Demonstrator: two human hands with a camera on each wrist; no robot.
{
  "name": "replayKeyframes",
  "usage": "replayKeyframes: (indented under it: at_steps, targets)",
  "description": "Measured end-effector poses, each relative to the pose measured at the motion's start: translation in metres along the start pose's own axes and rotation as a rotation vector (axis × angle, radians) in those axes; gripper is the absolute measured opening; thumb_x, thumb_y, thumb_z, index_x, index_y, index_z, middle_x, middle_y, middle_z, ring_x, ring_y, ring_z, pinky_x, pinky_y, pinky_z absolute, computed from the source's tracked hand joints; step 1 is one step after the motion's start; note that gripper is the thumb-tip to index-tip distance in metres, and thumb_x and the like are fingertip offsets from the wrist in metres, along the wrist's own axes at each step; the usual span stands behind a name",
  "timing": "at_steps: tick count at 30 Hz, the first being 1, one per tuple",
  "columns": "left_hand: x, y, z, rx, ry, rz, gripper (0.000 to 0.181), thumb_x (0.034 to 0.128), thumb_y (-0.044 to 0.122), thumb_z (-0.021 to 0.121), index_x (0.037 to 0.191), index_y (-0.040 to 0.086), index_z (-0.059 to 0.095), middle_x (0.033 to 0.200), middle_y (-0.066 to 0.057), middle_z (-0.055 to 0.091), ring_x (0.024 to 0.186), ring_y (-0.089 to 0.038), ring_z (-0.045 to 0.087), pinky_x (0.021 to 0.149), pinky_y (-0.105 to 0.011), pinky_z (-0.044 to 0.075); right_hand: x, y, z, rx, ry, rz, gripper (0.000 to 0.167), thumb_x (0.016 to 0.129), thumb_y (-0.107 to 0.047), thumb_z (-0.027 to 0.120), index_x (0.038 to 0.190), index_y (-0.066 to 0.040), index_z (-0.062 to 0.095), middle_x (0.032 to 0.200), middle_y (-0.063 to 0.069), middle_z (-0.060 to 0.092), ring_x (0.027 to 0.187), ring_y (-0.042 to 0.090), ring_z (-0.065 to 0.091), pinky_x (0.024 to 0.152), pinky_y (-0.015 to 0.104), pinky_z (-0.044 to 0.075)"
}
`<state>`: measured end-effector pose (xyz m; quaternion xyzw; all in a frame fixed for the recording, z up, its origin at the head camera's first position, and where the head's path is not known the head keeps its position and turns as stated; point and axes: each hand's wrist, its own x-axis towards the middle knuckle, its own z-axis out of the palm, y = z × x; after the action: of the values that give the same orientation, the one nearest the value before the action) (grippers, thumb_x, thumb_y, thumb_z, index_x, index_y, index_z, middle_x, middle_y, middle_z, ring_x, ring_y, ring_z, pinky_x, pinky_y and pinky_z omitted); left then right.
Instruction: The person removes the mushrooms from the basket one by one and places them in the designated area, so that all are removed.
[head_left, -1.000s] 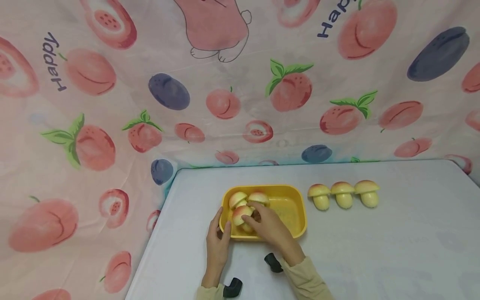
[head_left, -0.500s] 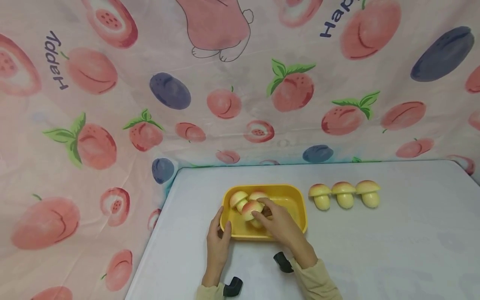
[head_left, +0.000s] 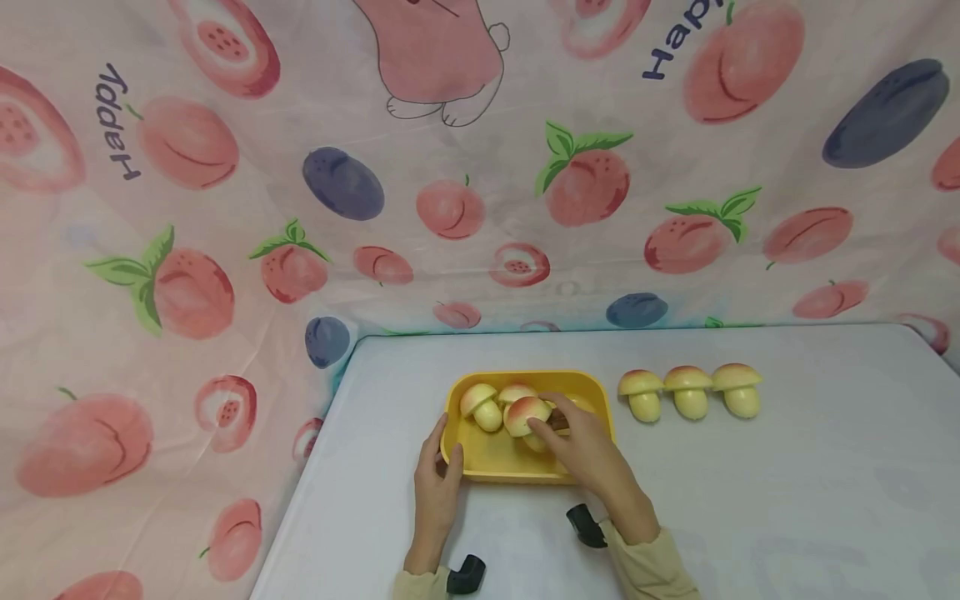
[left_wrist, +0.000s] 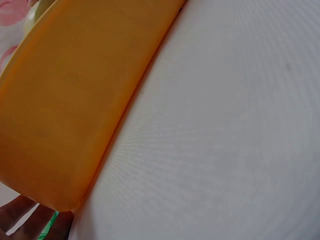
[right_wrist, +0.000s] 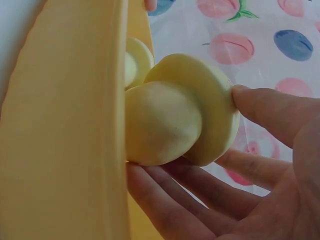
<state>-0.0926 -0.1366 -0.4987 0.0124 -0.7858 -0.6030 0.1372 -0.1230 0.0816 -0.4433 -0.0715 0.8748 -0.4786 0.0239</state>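
My right hand [head_left: 592, 450] pinches a mushroom-shaped piece [head_left: 527, 415] by its cap, over the middle of the yellow tray [head_left: 487, 478]. The right wrist view shows the thumb on the cap of that piece [right_wrist: 165, 122] and the fingers under it. Two more mushroom pieces are in the tray: one [head_left: 486, 410] at the left, the other [head_left: 515, 392] behind the held piece and partly hidden. At the tray's left end, my left hand [head_left: 437, 492] holds the wall, thumb at the front corner. The left wrist view shows its fingers [left_wrist: 30, 220] at the tray's corner [left_wrist: 65, 192].
Three mushroom pieces [head_left: 688, 392] stand in a row on the white table [head_left: 787, 492], right of the tray. Behind the table hangs a fruit-print cloth [head_left: 465, 275]. A black fitting [head_left: 467, 575] is at the left wrist, another [head_left: 586, 526] at the right.
My right hand has moved to the right within the tray, with the mushroom piece in its fingers, away from the left mushroom. My left hand has stayed at the tray's left end.
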Motion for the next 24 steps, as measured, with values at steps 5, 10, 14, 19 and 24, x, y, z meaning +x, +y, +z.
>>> replayKeyframes:
  at_steps: [5,10,14,19,24]
  targets:
    - [0.000,-0.001,0.000,0.005,-0.001,0.009,0.049,0.1010,0.008,0.056,0.148,0.002,0.044,0.150,-0.016,0.045,0.137,-0.031,0.043,0.105,-0.050,0.041,-0.003,0.003,-0.005,-0.006,0.007,0.015,0.052,0.097,-0.037,0.065,0.138,-0.007,0.054,0.107,0.008,0.069,0.105,0.026,0.066,0.089,0.044,0.053]
    - [-0.001,-0.001,-0.001,0.005,0.004,0.006,0.048,0.1011,0.008,0.056,0.147,0.003,0.045,0.150,-0.015,0.045,0.138,-0.032,0.043,0.105,-0.050,0.041,-0.006,0.005,-0.010,-0.021,0.028,0.012,0.052,0.096,-0.037,0.065,0.138,-0.007,0.055,0.105,0.008,0.070,0.105,0.027,0.067,0.089,0.045,0.053]
    - [-0.001,0.000,-0.001,0.016,0.006,0.007,0.048,0.1009,0.008,0.056,0.147,0.002,0.045,0.150,-0.015,0.046,0.138,-0.032,0.043,0.105,-0.048,0.042,-0.007,0.006,-0.013,-0.032,0.041,0.011,0.051,0.097,-0.036,0.065,0.136,-0.006,0.055,0.104,0.009,0.071,0.104,0.028,0.067,0.088,0.046,0.054]
    - [0.000,-0.005,-0.001,0.019,0.002,0.018,0.048,0.1009,0.007,0.055,0.147,0.000,0.044,0.150,-0.017,0.045,0.138,-0.033,0.043,0.104,-0.045,0.043,-0.010,0.009,-0.016,-0.048,0.053,-0.004,0.050,0.097,-0.034,0.065,0.136,-0.004,0.055,0.103,0.009,0.072,0.104,0.030,0.067,0.086,0.045,0.054]
    - [0.004,-0.028,0.002,0.002,0.009,0.021,0.049,0.1017,0.009,0.055,0.149,0.007,0.043,0.152,-0.014,0.044,0.138,-0.030,0.042,0.106,-0.045,0.042,-0.014,0.010,-0.020,-0.067,0.063,-0.015,0.051,0.097,-0.034,0.065,0.136,-0.003,0.054,0.102,0.010,0.072,0.104,0.031,0.068,0.085,0.045,0.055]
